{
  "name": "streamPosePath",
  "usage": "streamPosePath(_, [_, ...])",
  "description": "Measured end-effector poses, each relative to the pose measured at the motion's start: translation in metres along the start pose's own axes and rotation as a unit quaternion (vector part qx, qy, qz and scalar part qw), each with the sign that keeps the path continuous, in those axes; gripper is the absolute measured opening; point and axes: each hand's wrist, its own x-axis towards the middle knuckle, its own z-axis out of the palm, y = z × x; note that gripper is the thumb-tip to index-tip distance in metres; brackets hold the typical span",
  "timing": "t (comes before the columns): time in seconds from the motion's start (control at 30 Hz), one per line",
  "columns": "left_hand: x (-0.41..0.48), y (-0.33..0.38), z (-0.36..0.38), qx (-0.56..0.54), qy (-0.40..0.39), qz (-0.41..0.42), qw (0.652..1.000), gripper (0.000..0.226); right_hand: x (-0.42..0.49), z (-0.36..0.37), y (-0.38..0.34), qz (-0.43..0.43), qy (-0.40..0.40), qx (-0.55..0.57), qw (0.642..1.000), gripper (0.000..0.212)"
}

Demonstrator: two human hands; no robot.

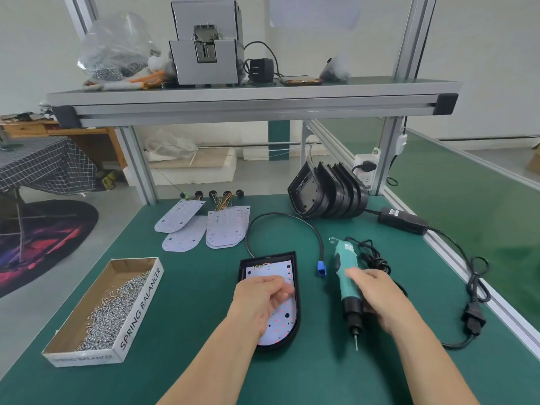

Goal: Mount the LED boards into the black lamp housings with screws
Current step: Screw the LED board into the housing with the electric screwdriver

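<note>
Black D-shaped plastic lamp housing [294, 260] lies flat on the green bench mat [190, 287], just in front of the person. The white D-shaped LED board [279, 327] sits inside its rim. Long axis runs near-to-far with a slight tilt: rounded end toward the person, straight end away, coloured wires bunched at the straight end. Left hand [260, 302] is over the middle of the board. Its fingers are bent, thumb tip against the fingertips [285, 287] as if pinching something small; it's blurred, so I can't tell if a screw is in there. Right hand [377, 296] is at the teal electric screwdriver [342, 267], which lies just right of the housing. One finger is across the teal body, but I can't tell if the grip is closed. Driver axis is roughly parallel to the housing, bit tip toward the person, cord end away. Handling, my read: the board looks thin, light and rigid, with LEDs on its face. Hold it down on bare white areas or by the edges, not on the emitters, and don't tug the wires. The housing looks like a light, stiff moulded shell, so it will likely skate on the mat under driver torque; pin it with the free hand on rim or board. Small silver screws [117, 311] are loose in the open cardboard box [140, 305] to the left. They're fiddly, a fingertip pinch one at a time. Spare white LED boards [204, 226] lie at the far side of the mat, and the stack of empty black housings [327, 194] stands on edge at far right.
</note>
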Motion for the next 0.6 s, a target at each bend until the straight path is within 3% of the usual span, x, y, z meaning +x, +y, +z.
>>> streamPosePath(0.1, [0.003, -0.001, 0.003, 0.024, 0.008, 0.001, 1.0, 0.013, -0.005, 0.009, 0.001, 0.004, -0.057, 0.3, 0.952, 0.017])
streamPosePath(0.23, [0.007, 0.0, 0.005, 0.079, 0.027, -0.003, 0.996, 0.01, -0.009, 0.022, -0.014, -0.039, -0.168, 0.497, 0.85, 0.013])
streamPosePath(0.3, [0.01, 0.002, 0.003, 0.082, 0.035, -0.02, 0.996, 0.007, -0.008, 0.027, -0.026, -0.051, -0.203, 0.532, 0.82, 0.016])
streamPosePath(0.47, [0.013, 0.005, -0.003, 0.056, 0.013, -0.065, 0.996, 0.012, 0.012, 0.05, -0.063, -0.029, -0.087, 0.51, 0.855, 0.003])
streamPosePath(0.6, [0.015, 0.005, -0.007, 0.029, 0.004, -0.076, 0.997, 0.013, 0.028, 0.07, -0.084, -0.043, 0.065, 0.543, 0.836, 0.016])
